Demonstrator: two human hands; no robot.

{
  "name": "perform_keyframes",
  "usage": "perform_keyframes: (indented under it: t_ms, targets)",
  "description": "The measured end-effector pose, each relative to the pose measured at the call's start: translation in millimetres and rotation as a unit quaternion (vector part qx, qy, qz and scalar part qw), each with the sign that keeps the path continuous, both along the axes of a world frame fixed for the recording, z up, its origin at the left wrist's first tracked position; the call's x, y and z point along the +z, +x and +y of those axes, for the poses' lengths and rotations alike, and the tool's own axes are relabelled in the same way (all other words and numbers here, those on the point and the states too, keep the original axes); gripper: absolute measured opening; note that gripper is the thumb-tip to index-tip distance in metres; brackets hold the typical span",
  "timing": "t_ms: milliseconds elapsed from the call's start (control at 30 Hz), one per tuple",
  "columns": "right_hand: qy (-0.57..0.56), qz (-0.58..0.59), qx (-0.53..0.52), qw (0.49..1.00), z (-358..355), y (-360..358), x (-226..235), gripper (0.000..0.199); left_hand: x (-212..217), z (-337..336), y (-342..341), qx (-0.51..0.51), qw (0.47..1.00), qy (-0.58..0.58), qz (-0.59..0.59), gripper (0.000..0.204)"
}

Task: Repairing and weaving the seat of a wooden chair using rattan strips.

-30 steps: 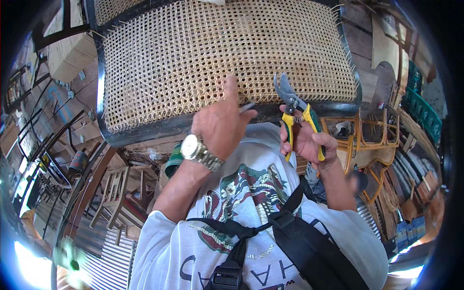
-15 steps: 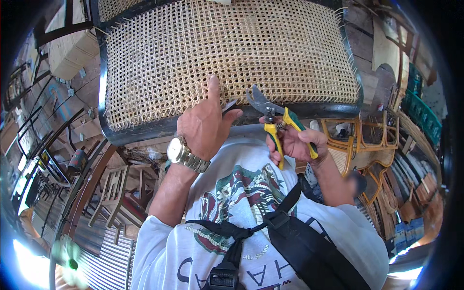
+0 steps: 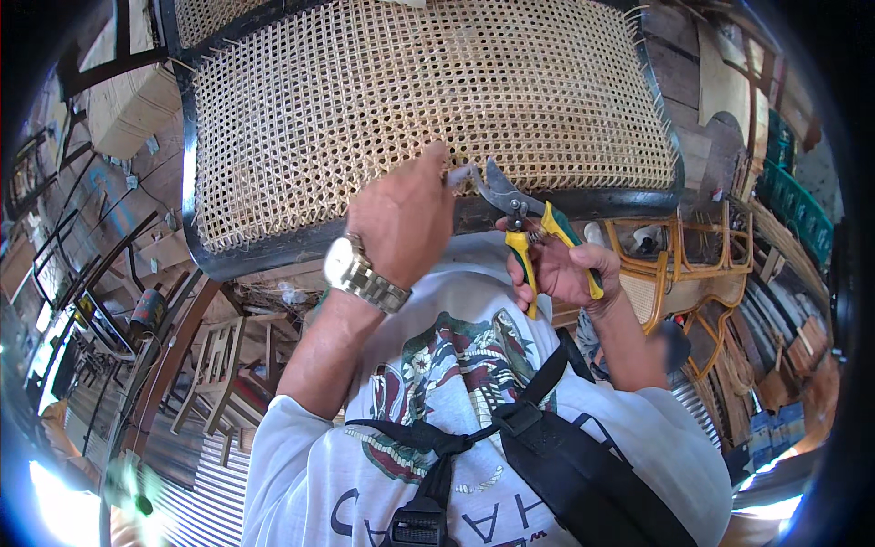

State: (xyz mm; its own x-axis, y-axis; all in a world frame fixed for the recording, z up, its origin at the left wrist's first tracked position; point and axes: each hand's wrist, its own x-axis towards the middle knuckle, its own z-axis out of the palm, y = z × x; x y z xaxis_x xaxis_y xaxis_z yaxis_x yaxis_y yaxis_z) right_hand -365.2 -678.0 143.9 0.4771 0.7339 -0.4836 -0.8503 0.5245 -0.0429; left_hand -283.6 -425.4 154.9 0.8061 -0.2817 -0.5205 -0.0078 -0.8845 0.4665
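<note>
A woven cane panel (image 3: 410, 109) spans a black frame (image 3: 437, 214) in front of me. My right hand (image 3: 567, 269) holds pruning shears (image 3: 518, 214) with yellow and green handles. Their blades are spread, tips over the panel's near edge. My left hand (image 3: 401, 214), a metal watch on its wrist, is over the cane just left of the blades. Its forefinger and thumb come close together at the weave, by a small greyish piece (image 3: 460, 175) blurred by motion; I cannot tell what that is. Loose cane ends stick out along the panel's side edges.
A wooden chair (image 3: 214, 374) stands at the lower left, with a fan (image 3: 137, 488) below it. Yellowish rattan furniture (image 3: 702, 273) lies to the right, near a green crate (image 3: 797, 205). A pale block (image 3: 137, 109) sits beyond the frame's left side.
My left hand has moved right toward the shears' blades, its pointing forefinger now bent in. The shears stay nearly in place, blades still spread.
</note>
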Motion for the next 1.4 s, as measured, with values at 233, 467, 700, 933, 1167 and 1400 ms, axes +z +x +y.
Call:
perform_keyframes:
  t_ms: [233, 467, 700, 933, 1167, 1400]
  targets:
    - [0.076, 0.021, -0.018, 0.997, 14, 1, -8, 0.09, -16, 28, 25, -0.091, 0.993, -0.038, -0.058, 0.035]
    - [0.093, 0.06, -0.06, 0.992, 31, 2, -16, 0.084, -13, 25, 22, -0.059, 0.993, -0.054, -0.082, 0.032]
    - [0.056, 0.058, -0.08, 0.994, 35, 2, -16, 0.079, -1, 27, 2, 0.072, 0.961, -0.203, -0.173, 0.027]
    - [0.031, 0.042, -0.069, 0.996, 37, 6, -18, 0.079, -7, 90, -34, 0.267, 0.94, -0.156, -0.147, 0.023]
    - [0.088, 0.018, 0.065, 0.994, 32, 5, -5, 0.09, -2, 104, -48, 0.256, 0.951, -0.049, -0.165, 0.027]
    - [-0.013, -0.002, 0.004, 1.0, 13, 5, 4, 0.092, -13, 52, -24, 0.076, 0.977, 0.08, -0.181, 0.039]
